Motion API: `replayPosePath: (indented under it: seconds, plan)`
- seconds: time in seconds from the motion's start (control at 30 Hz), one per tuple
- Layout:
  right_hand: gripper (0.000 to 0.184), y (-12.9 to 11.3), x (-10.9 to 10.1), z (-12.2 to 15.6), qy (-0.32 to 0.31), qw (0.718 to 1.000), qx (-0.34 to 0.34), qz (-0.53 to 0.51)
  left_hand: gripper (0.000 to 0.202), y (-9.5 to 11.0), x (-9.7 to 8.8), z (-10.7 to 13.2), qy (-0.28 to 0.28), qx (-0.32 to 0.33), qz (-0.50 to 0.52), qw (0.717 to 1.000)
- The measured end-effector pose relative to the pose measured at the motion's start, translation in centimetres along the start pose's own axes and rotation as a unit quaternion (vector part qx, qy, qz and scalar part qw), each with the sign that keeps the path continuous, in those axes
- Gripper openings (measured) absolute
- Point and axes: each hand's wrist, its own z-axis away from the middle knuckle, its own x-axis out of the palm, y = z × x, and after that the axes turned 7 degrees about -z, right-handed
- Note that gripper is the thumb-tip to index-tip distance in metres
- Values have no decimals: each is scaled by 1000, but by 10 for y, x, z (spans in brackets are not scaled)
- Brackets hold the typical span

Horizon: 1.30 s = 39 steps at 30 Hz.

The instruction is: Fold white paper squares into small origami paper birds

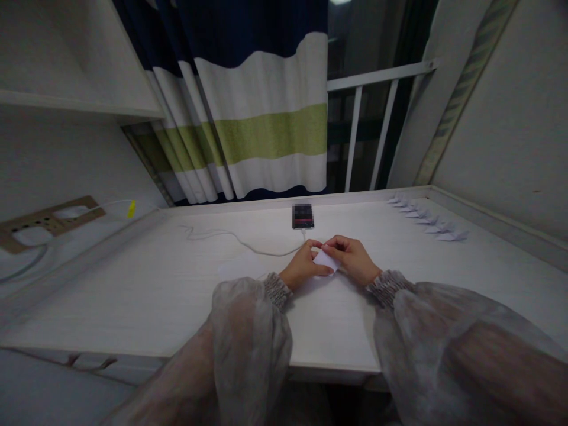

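Note:
A small piece of folded white paper (326, 260) is held up between my hands, just above the white desk (328, 331). My left hand (302, 267) grips it from the left, its thumb lying along the lower edge. From the right, my right hand (356, 258) pinches the paper's upper corner between thumb and forefinger. Sheer, elastic-cuffed sleeves cover both forearms. Left of my left hand lies what looks like flat white paper (237, 269), hard to make out against the desk.
Beyond my hands lies a phone (303, 216), plugged into a white cable (266, 254). A row of several folded paper figures (426, 219) stands at the back right. A socket panel (53, 222) with plugs is on the left wall, and a striped curtain (266, 118) hangs behind the desk.

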Motion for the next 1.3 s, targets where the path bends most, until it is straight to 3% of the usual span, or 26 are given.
replayPosePath:
  seconds: [0.4,0.53,0.67,0.77,0.87,0.97,1.1,1.3]
  plan:
    - [33,-1,-1,0,35,999,9,14,60,2,1,-1,-13,-3,-3,1000]
    - [41,-2,-3,-3,57,998,-12,4,59,0,1,-1,10,-12,-2,1000]
    - [39,-1,-4,-3,-2,1000,4,22,57,1,0,-2,62,-1,62,996]
    - [32,2,-4,-2,-24,999,15,26,58,2,0,-1,61,14,106,992]
    - [30,2,-6,-3,-6,999,32,-21,49,6,-1,0,45,28,128,990]
    - [28,-2,-8,-3,8,992,76,-96,36,10,-4,1,70,40,138,987]
    - [23,-10,-8,-2,1,977,134,-169,36,13,-8,1,65,73,160,982]
    - [12,-14,-8,0,-40,968,132,-210,32,9,-6,2,30,89,170,981]
